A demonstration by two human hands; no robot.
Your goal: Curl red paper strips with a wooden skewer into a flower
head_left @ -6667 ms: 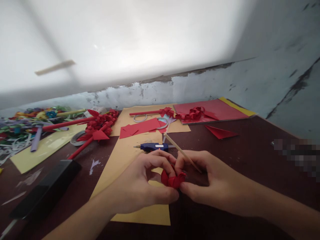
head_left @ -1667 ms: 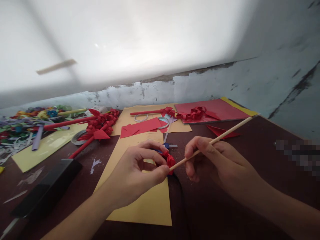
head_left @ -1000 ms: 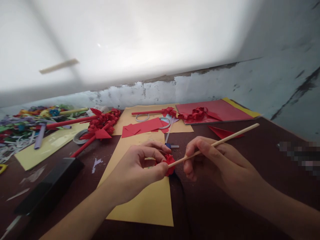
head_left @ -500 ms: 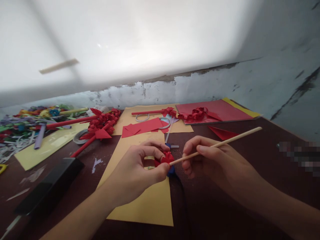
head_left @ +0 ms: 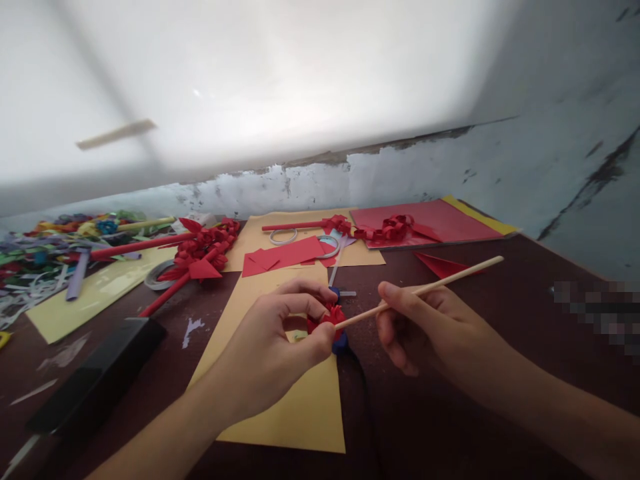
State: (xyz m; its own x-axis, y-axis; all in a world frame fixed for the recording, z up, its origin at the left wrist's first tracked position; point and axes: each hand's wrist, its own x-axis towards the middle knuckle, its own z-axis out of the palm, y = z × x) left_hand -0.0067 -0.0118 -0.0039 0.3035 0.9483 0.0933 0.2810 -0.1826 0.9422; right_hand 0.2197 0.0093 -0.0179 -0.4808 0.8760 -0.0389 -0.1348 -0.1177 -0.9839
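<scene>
Between the thumb and fingers of my left hand (head_left: 285, 340) is a small red paper flower (head_left: 336, 313), partly covered by the fingertips. My right hand (head_left: 425, 327) pinches a thin wooden stick (head_left: 465, 272) between thumb and fingers. The stick slants down to the left, and its lower end meets the flower by my left thumb; whether it is inside the flower I cannot tell. Just behind the flower a blue glue gun (head_left: 341, 344) shows in part, its dark cord running toward me. Under my left hand lies a tan paper sheet (head_left: 300, 413).
Red paper flowers on stems (head_left: 203, 250) lie at left, near a black box-shaped device (head_left: 95, 380) and a heap of coloured paper strips (head_left: 40, 260). Behind my hands are red paper pieces (head_left: 285, 255), tape rolls (head_left: 283, 236) and a red pad (head_left: 450, 223).
My right hand has slid down and slightly right, with its grip on the stick altered. The stick's far end has shifted a little left. My left hand keeps its hold on the flower.
</scene>
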